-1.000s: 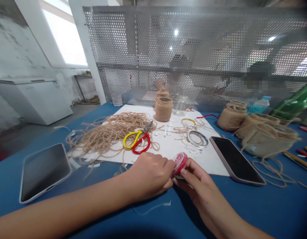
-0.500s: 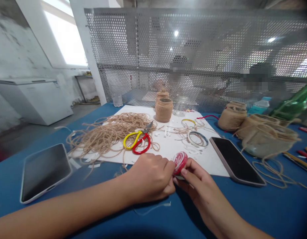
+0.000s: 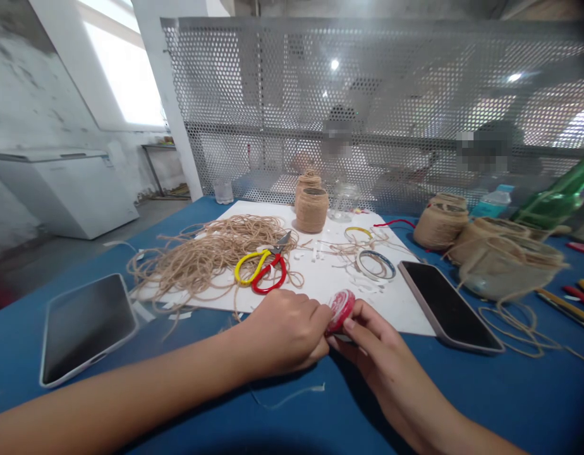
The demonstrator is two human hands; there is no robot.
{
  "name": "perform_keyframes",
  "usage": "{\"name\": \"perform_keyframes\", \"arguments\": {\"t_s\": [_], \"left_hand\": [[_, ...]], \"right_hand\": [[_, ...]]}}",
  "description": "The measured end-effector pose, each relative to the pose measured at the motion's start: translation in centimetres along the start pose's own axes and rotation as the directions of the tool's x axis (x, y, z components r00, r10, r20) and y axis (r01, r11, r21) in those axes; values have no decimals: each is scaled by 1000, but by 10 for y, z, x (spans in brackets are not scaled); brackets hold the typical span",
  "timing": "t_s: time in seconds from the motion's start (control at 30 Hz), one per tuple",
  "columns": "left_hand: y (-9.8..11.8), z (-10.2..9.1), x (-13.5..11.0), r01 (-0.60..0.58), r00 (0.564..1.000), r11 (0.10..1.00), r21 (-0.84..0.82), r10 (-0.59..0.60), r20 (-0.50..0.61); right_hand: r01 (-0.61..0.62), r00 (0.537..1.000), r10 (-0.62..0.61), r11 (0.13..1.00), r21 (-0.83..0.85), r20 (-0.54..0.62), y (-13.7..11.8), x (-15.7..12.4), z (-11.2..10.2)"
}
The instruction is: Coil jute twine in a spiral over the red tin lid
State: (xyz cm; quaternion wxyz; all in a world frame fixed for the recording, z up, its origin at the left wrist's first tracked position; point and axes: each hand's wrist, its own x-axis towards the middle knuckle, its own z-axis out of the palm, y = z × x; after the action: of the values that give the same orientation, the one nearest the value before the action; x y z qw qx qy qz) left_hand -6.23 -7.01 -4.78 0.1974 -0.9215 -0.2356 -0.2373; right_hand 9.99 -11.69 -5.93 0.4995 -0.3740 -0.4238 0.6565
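Observation:
Between my hands is a small round red piece with white markings (image 3: 341, 309), tilted on edge; whether it is a lid or a roll I cannot tell. My right hand (image 3: 375, 338) grips its right edge between thumb and fingers. My left hand (image 3: 289, 328) is closed in a fist, its thumb side against the left edge of the round piece; its fingertips are hidden. Just beyond the left hand, scissors (image 3: 268, 265) with one yellow and one red handle lie with blades pointing away. A tangled heap of jute twine (image 3: 201, 259) spreads behind them.
On the white board (image 3: 315, 284) lie a yellow bangle (image 3: 358, 232), a pale bangle (image 3: 376, 265) and paper scraps. A twine-wrapped jar (image 3: 311, 212) stands behind. Phones lie left (image 3: 88, 328) and right (image 3: 448, 306). More wrapped jars (image 3: 441, 224) and a green bottle (image 3: 552, 199) stand right.
Both hands stay almost in place around the round red piece, which has shifted very slightly left. Everything on the table lies as before.

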Motion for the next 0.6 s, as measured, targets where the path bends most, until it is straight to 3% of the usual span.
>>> {"name": "perform_keyframes", "arguments": {"t_s": [0.23,0.4,0.6], "left_hand": [[-12,-8,4,230,970,963,-142,-214,115],[-33,-9,8,471,857,870,-144,-412,310],[-63,-4,6,561,789,827,-28,-524,323]], "right_hand": [[59,996,-65,995,80,66,-4,2,-1],[56,994,-66,991,118,85,-7,4,-3],[49,997,-58,987,150,59,-13,2,-3]]}}
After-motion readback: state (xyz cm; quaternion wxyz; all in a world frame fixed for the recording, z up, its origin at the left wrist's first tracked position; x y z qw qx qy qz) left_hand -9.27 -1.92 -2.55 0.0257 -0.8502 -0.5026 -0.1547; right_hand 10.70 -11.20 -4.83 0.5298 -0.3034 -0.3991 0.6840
